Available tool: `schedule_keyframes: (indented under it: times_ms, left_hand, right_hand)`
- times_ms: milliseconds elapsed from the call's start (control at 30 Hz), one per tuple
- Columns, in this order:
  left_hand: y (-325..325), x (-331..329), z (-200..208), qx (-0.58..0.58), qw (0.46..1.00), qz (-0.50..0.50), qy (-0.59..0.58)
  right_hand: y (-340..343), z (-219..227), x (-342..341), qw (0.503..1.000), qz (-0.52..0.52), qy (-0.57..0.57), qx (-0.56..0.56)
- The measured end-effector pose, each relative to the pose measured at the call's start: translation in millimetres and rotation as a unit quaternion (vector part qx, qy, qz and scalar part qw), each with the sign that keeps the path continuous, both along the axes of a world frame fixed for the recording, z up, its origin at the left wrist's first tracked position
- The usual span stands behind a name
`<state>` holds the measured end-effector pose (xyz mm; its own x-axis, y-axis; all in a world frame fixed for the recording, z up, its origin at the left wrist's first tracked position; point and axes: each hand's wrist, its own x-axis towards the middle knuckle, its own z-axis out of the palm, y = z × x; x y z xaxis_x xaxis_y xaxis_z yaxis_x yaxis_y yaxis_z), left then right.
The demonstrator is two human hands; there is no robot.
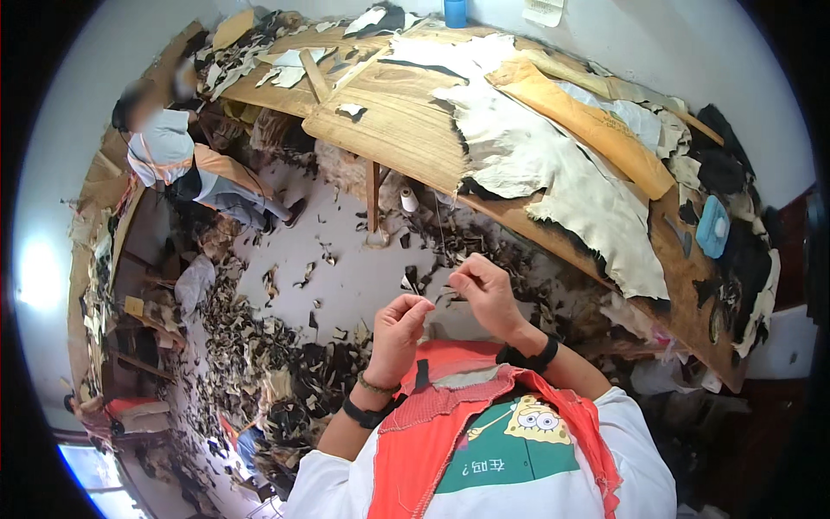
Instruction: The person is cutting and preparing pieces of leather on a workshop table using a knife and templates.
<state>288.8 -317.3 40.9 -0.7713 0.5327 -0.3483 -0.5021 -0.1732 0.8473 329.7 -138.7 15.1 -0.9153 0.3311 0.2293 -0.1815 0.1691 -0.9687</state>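
Note:
My left hand and my right hand are raised close together in front of my chest, fingertips almost touching. Each hand pinches something very thin between thumb and forefinger; it looks like a thread that runs up toward the table. Whether a needle is there too is too small to tell. Both wrists wear dark bands, and an orange-red vest lies below them. A white thread spool stands on the floor beyond my hands, beside a table leg.
A long wooden table curves from top to right, carrying pale hides, a tan leather piece, a light blue object and a blue cup. Dark leather scraps litter the floor. Another person sits at left.

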Motion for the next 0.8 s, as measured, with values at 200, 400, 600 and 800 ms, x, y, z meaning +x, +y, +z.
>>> schedule_keyframes:
  times_ms: [200, 400, 600, 800]
  left_hand:
    - [4, 2, 1, 0.008, 1.000, 0.029, -0.002]
    - [8, 2, -4, 0.034, 0.999, 0.014, -0.009]
    - [11, 5, -7, -0.023, 0.999, -0.013, 0.033]
    - [13, -4, -20, -0.075, 0.946, 0.125, 0.288]
  right_hand:
    - [1, 0, 8, 0.980, 0.044, -0.090, -0.174]
    - [-8, 14, 13, 0.983, 0.105, -0.021, -0.148]
    - [-7, 22, 14, 0.988, 0.099, -0.044, -0.108]
    - [-14, 7, 12, 0.980, 0.066, -0.007, -0.189]
